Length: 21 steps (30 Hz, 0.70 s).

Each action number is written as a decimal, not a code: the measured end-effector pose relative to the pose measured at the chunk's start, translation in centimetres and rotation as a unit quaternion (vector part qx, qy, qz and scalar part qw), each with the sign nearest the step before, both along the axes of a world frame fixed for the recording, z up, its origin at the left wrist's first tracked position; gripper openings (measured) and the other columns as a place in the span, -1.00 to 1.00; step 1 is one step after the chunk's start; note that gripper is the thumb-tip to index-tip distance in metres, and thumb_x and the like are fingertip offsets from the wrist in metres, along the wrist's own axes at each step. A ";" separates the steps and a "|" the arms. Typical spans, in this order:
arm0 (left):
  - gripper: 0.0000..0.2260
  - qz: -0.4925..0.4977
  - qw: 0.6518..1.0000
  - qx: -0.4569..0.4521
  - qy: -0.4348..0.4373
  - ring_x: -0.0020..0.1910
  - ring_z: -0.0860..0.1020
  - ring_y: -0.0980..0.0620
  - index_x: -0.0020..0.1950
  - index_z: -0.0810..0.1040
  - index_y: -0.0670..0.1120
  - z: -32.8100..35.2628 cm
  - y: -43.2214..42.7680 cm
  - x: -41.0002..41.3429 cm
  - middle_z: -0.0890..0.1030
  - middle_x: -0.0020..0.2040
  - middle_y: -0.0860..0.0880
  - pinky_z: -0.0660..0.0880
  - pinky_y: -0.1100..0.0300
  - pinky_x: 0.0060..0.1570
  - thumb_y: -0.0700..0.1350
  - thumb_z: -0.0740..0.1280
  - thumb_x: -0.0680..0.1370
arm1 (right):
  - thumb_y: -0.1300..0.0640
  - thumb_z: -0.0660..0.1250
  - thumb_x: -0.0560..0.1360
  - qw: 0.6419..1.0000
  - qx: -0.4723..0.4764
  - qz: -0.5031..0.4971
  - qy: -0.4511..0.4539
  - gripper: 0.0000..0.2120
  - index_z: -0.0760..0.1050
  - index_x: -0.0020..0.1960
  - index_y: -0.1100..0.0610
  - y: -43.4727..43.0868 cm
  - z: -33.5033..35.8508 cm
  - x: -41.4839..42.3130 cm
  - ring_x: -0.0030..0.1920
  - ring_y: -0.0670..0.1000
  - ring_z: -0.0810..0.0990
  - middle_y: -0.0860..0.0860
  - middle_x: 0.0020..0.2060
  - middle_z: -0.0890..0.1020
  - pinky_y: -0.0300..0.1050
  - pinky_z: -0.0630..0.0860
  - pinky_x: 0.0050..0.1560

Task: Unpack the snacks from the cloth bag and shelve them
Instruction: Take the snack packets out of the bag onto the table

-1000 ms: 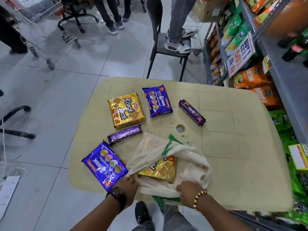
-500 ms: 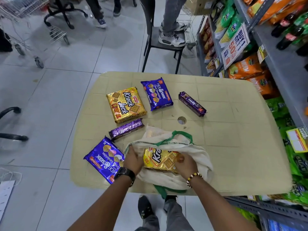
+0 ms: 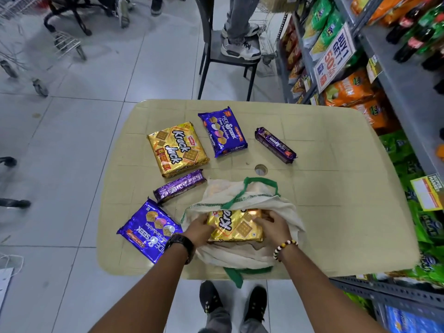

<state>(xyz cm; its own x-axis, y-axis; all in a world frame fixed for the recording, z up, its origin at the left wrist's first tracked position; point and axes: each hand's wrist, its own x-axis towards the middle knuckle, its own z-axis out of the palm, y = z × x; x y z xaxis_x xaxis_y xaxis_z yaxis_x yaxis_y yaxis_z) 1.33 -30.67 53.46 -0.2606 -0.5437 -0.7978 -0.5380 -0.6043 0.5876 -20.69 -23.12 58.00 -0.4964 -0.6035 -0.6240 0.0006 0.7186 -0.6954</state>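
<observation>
Low in the middle of the picture, the person's left hand (image 3: 200,230) and right hand (image 3: 271,228) are both inside the open cloth bag (image 3: 240,257). Each hand holds one end of the gold pack (image 3: 236,227), with the fingers bent round its edges. The pack sits in the mouth of the bag, not out yet. The bag lies at the near edge of the table (image 3: 336,212), and a bit of its green strap hangs over that edge.

Things could go wrong here. The green handle (image 3: 259,182) lies just past the top of the pack, so the pack could catch on it or on the cloth. Then the whole bag might be dragged along and slip off the table. The wrap looks shiny, so it may slide out of the hands. A hard squeeze could break the crackers inside. The left arm is also very close to the blue pack (image 3: 150,230) at the lower left, and could bump it.

The gold pack lies flat, picture side up. Its long side seems to run left to right, from one hand to the other.

Further up the table lie a purple roll (image 3: 180,186), a second gold pack (image 3: 177,149), another blue pack (image 3: 222,131) and another purple roll (image 3: 275,145). The shelf (image 3: 396,75) with snacks stands along the right side
</observation>
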 end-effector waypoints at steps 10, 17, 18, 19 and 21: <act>-0.71 0.118 0.991 -0.064 -0.014 0.07 0.63 -0.04 0.12 0.62 -0.03 1.5 1.8 0.3 0.69 0.06 -0.02 0.54 -0.03 0.19 -0.04 0.36 0.42 | 0.04 0.61 0.27 0.999 -0.027 0.034 -0.029 -0.75 0.66 -0.13 0.12 -2.5 2.7 0.7 -0.25 -0.04 0.67 -0.05 -0.26 0.72 -0.17 0.59 -0.25; -0.77 0.137 0.990 -0.002 -0.012 -0.33 0.52 -0.05 -0.27 0.64 -0.13 8.3 2.6 0.5 0.62 -0.32 -0.05 0.44 0.14 -0.27 0.02 0.46 0.46 | 0.27 0.52 0.39 0.974 -0.033 -0.054 -0.217 -0.76 0.63 0.04 0.29 0.3 6.8 -1.5 -0.52 -0.07 0.54 0.05 -0.37 0.65 -0.22 0.51 -0.43; -0.72 0.107 0.994 0.011 -0.005 -0.25 0.58 -0.08 -0.17 0.67 -0.13 8.5 2.8 0.7 0.68 -0.22 -0.08 0.50 0.10 -0.21 0.10 0.47 0.40 | 0.24 0.53 0.39 0.969 -0.026 -0.056 -0.239 -0.68 0.61 0.10 0.32 1.1 7.0 -1.9 -0.52 -0.06 0.50 0.07 -0.35 0.64 -0.18 0.51 -0.36; -0.64 0.087 0.996 0.013 0.002 -0.15 0.62 -0.09 -0.03 0.67 -0.10 8.7 3.1 0.9 0.71 -0.08 -0.08 0.54 0.07 -0.13 0.16 0.46 0.38 | 0.21 0.55 0.37 0.963 -0.018 -0.056 -0.265 -0.62 0.59 0.13 0.34 1.9 7.0 -2.2 -0.53 -0.05 0.46 0.08 -0.36 0.61 -0.13 0.53 -0.29; -0.53 0.078 0.997 0.000 0.022 0.03 0.61 -0.07 0.21 0.55 -0.05 9.7 3.3 1.0 0.65 0.13 -0.03 0.55 0.05 0.00 0.23 0.43 0.45 | 0.13 0.63 0.26 0.949 0.009 -0.074 -0.308 -0.43 0.56 0.17 0.35 3.3 7.0 -2.8 -0.47 0.03 0.41 0.13 -0.31 0.55 0.07 0.53 0.02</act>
<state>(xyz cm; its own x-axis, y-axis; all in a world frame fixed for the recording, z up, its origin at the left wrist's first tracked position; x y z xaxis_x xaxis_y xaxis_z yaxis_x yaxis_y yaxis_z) 2.30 -27.36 63.18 -0.2070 -0.5807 -0.7874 -0.4117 -0.6784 0.6085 -23.50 -19.84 65.02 -0.1133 -0.5427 -0.8322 0.5040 0.6905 -0.5189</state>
